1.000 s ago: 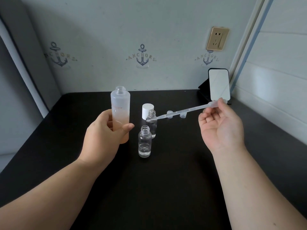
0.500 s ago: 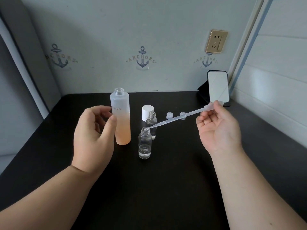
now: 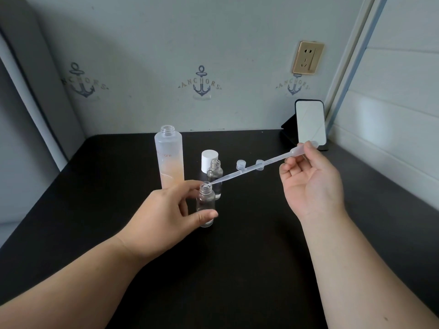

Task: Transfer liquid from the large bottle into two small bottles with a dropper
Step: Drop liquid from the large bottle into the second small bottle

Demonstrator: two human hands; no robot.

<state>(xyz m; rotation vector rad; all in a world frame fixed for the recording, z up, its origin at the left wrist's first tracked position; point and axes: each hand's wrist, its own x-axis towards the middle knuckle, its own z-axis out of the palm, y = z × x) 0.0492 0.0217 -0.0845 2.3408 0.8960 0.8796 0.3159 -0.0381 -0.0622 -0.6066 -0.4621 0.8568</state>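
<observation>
The large frosted bottle (image 3: 169,160) stands uncapped on the black table, with peach liquid in its lower part. In front of it my left hand (image 3: 164,217) holds the nearer small clear bottle (image 3: 205,203) between thumb and fingers. My right hand (image 3: 308,186) pinches the bulb of a clear plastic dropper (image 3: 251,169), whose tip sits at that bottle's open mouth. A second small clear bottle (image 3: 215,174) stands just behind, open too.
A white cap (image 3: 209,160) stands behind the small bottles. Two small clear caps (image 3: 240,164) (image 3: 259,163) lie further right. A phone (image 3: 310,123) leans on a stand at the back right corner. The table (image 3: 237,269) meets walls at the back and right.
My left hand let go of the large bottle and moved right to take hold of the nearer small bottle. The dropper's tip came down from the rear small bottle to the nearer one's mouth.
</observation>
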